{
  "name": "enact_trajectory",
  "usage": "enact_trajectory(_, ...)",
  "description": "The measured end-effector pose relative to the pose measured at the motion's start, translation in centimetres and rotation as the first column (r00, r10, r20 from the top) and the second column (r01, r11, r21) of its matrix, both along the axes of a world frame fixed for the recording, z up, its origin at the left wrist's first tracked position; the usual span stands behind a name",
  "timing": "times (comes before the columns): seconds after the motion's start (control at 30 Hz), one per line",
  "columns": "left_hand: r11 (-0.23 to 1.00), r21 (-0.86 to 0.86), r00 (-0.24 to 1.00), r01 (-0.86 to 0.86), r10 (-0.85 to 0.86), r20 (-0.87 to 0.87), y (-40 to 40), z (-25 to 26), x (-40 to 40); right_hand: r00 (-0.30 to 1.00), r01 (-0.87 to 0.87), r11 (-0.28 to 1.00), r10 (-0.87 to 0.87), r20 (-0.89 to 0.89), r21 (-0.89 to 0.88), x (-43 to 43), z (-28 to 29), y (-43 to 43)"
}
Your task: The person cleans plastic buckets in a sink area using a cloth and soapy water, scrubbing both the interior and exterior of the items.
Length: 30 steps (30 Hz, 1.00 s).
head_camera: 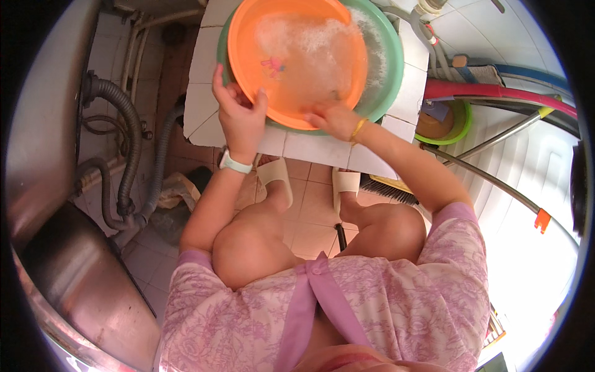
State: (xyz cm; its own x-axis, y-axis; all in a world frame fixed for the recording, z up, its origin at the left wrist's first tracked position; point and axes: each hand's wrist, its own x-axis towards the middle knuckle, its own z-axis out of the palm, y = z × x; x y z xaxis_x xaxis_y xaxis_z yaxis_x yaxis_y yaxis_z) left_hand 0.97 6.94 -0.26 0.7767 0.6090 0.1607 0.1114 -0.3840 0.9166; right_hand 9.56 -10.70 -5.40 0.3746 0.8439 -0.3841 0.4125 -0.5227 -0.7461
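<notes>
An orange plastic basin (297,122) with soapy water in it sits over a larger green basin (395,65), and suds show along the green one's right side. My left hand (241,114) holds the orange basin's near-left rim, thumb on the rim and some fingers behind the wall. Over the near-right rim reaches my right hand (332,120), its blurred fingers at the inner wall; whether they hold something is not clear. A small pink printed figure (273,66) shows on the basin's inside.
Both basins stand on a white-tiled ledge (316,148). Grey corrugated drain hoses (128,135) and a metal panel (88,279) are on the left. To the right are a lime-green basin (465,125), a metal pole (502,135) and a broom head (390,188).
</notes>
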Motion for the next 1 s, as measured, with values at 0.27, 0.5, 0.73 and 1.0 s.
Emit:
enact_trajectory(0.27, 1.000, -0.004, 0.998, 0.025, -0.025, 0.058, 1.8, 0.1, 0.8, 0.916, 0.217, 0.924, -0.082, -0.393, 0.313, -3.0, 2.7, 3.0)
enact_trajectory(0.5, 1.000, 0.026, 0.997, -0.014, 0.015, -0.071, 4.1, 1.7, 3.1, 0.848, -0.121, 0.991, 0.129, 0.514, -0.050, 2.9, -0.8, -4.0)
enact_trajectory(0.73, 0.985, 0.161, 0.996, 0.062, -0.051, -0.073, 0.1, -1.2, -0.6, 0.984, -0.016, 0.992, -0.007, -0.178, -0.124, -0.3, 1.2, 1.9)
enact_trajectory(1.0, 0.982, 0.169, 0.978, 0.085, -0.050, -0.201, 4.0, 2.0, 2.3, 0.995, 0.036, 0.954, -0.007, -0.098, 0.299, -3.0, 1.6, 2.7)
